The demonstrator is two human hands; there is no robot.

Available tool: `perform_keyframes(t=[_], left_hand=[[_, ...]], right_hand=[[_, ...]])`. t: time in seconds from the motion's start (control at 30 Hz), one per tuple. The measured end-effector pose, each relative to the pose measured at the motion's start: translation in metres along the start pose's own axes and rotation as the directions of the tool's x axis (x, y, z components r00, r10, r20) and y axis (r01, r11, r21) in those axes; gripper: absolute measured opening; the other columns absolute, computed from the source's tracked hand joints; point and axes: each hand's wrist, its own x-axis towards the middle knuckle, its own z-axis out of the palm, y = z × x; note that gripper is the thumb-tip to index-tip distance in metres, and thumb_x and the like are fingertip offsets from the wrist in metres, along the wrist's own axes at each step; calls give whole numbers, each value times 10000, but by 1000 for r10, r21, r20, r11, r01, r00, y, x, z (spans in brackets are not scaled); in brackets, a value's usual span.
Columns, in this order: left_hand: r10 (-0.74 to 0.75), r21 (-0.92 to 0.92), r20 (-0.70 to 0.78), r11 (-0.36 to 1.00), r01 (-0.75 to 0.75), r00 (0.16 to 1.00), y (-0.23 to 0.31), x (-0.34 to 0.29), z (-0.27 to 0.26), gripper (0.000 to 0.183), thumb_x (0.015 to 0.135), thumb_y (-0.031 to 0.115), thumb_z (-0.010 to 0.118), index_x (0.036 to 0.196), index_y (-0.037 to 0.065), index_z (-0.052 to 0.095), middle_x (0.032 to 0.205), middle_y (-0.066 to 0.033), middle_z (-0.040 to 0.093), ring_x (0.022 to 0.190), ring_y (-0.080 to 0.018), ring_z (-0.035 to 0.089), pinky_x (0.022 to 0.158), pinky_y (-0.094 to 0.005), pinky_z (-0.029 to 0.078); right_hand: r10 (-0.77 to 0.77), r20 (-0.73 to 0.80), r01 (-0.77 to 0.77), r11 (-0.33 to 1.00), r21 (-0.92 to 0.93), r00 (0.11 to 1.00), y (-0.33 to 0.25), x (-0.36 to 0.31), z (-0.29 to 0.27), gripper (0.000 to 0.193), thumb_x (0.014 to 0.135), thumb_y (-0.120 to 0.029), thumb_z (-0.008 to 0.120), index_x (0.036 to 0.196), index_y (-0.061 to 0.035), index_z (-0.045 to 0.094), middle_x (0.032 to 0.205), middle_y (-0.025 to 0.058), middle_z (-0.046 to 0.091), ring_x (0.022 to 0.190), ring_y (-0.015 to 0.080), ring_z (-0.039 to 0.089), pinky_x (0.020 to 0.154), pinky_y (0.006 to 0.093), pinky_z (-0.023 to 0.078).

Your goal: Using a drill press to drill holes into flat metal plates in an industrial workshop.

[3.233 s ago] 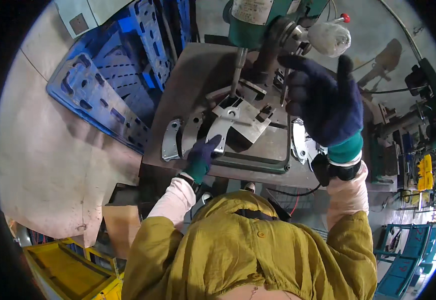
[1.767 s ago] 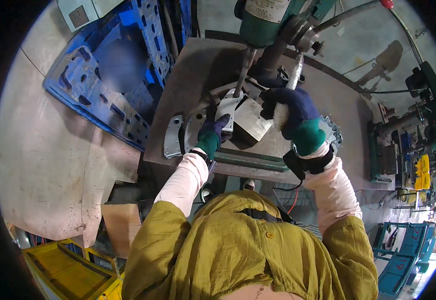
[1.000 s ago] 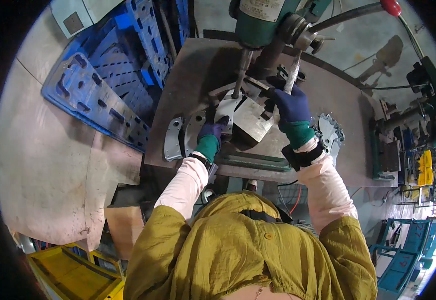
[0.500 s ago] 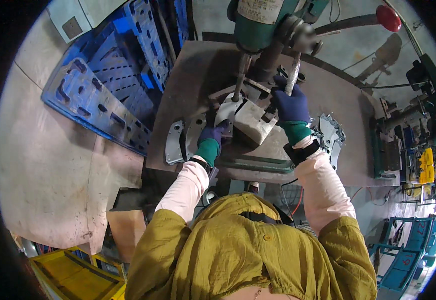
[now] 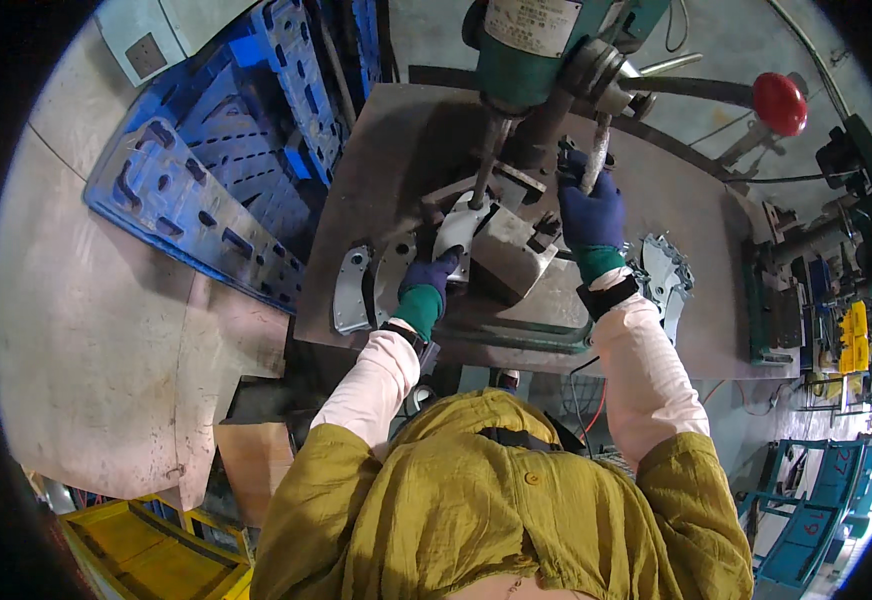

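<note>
My right hand (image 5: 593, 212), in a dark blue glove with a green cuff, is closed round a grey feed lever (image 5: 597, 160) of a green drill press (image 5: 526, 70). The press's spindle (image 5: 486, 165) reaches down onto a curved grey metal plate (image 5: 461, 228), its tip touching or nearly touching the top end. My left hand (image 5: 428, 278), gloved alike, is closed on the plate's near end. Right of the plate sits a blocky metal fixture (image 5: 512, 254). Left of my left hand lie two similar curved plates, the outer one (image 5: 352, 290) and the inner one (image 5: 392, 270).
A pile of grey metal parts (image 5: 664, 275) lies on the worktable (image 5: 706, 220) right of my right forearm. Another lever with a red knob (image 5: 780, 104) sticks out to the right. Blue plastic pallets (image 5: 196, 200) lean at the left. A cardboard box (image 5: 256, 468) stands below.
The feed lever has turned: its red knob has swung down toward me, and my right hand has shifted slightly right with its lever. My left hand stays on the curved plate.
</note>
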Motion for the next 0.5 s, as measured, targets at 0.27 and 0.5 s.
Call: perform_keyframes(t=[0.27, 0.5], left_hand=[[-185, -134, 66, 972, 193, 980, 13, -5, 3, 677, 860, 641, 586, 1056, 5, 706, 962, -178, 718, 852, -325, 686, 816, -396, 520], [-222, -244, 57, 942, 229, 973, 26, -11, 1, 725, 786, 642, 683, 1035, -39, 696, 943, -132, 716, 771, -240, 675, 696, -379, 520]], right_hand=[[-66, -74, 59, 994, -95, 995, 4, 2, -4, 323, 798, -245, 719, 1106, -148, 701, 965, 182, 700, 893, 363, 682, 764, 412, 536], [-126, -103, 107, 978, -178, 987, -3, 5, -5, 308, 786, -234, 712, 1078, -134, 700, 912, 182, 677, 852, 391, 660, 728, 455, 524]])
